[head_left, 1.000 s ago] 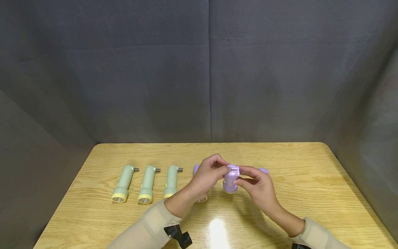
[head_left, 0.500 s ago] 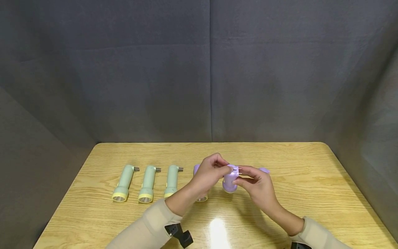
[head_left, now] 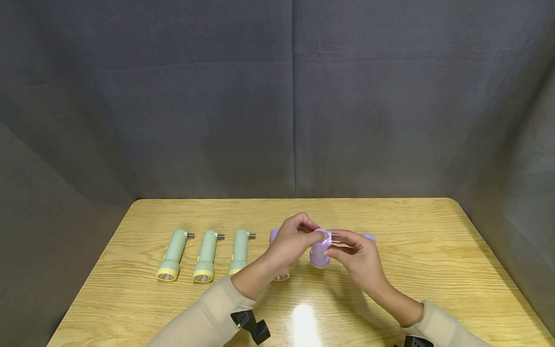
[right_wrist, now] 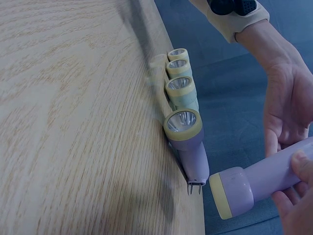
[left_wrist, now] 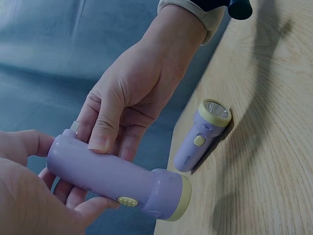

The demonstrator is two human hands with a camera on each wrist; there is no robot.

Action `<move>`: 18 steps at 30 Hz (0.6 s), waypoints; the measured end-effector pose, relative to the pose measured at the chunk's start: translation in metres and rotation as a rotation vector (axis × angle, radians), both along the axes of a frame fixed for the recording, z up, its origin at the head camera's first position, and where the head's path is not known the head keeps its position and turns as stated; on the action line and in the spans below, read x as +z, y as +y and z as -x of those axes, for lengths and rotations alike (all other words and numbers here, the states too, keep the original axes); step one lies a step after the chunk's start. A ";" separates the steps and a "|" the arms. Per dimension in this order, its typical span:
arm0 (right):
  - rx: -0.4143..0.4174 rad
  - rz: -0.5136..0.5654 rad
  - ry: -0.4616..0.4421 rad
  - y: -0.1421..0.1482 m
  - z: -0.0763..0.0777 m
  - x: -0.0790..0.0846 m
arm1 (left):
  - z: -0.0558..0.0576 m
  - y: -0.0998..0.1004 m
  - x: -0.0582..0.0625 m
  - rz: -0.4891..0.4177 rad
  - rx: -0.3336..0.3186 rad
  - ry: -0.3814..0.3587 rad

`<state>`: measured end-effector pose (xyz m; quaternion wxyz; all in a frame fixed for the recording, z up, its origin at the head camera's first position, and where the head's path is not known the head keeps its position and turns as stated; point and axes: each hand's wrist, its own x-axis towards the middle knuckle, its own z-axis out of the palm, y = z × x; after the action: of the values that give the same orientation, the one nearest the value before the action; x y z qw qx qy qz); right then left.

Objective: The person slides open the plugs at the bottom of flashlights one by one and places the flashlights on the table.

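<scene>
Between both hands, above the table, is a purple flashlight [head_left: 320,254] with a cream rim, its lens end pointing down toward the table. My left hand [head_left: 296,242] grips its upper end, the thumb pressing by the slot at the top. My right hand [head_left: 363,260] pinches the body from the other side; its thumb lies along the barrel in the left wrist view. Two thin metal plug prongs [head_left: 336,238] stick out of the end toward my right fingers. A cream switch [left_wrist: 127,201] shows on the barrel.
Three green flashlights [head_left: 205,255] lie in a row on the left of the wooden table [head_left: 412,221], prongs out. A purple flashlight [right_wrist: 188,142], prongs out, lies partly behind my left hand. Another purple flashlight [left_wrist: 195,139] lies behind my right hand. A dark curtain [head_left: 217,120] surrounds the table.
The prongs of the held flashlight have swung out of its end toward the right, with my left thumb sliding slightly right. Both hands otherwise stay nearly in place.
</scene>
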<state>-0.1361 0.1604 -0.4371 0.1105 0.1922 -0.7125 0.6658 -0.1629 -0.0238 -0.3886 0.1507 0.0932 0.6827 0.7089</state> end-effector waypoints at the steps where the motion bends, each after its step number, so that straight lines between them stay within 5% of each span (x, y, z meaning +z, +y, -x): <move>1: 0.003 0.000 -0.004 0.000 0.000 0.000 | 0.000 0.000 0.000 0.002 0.001 -0.004; 18: -0.016 -0.021 -0.011 0.000 0.002 0.003 | 0.003 0.000 0.004 0.005 -0.013 -0.042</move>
<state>-0.1380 0.1601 -0.4344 0.1098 0.1839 -0.7216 0.6583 -0.1656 -0.0242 -0.3845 0.1699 0.0822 0.6805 0.7080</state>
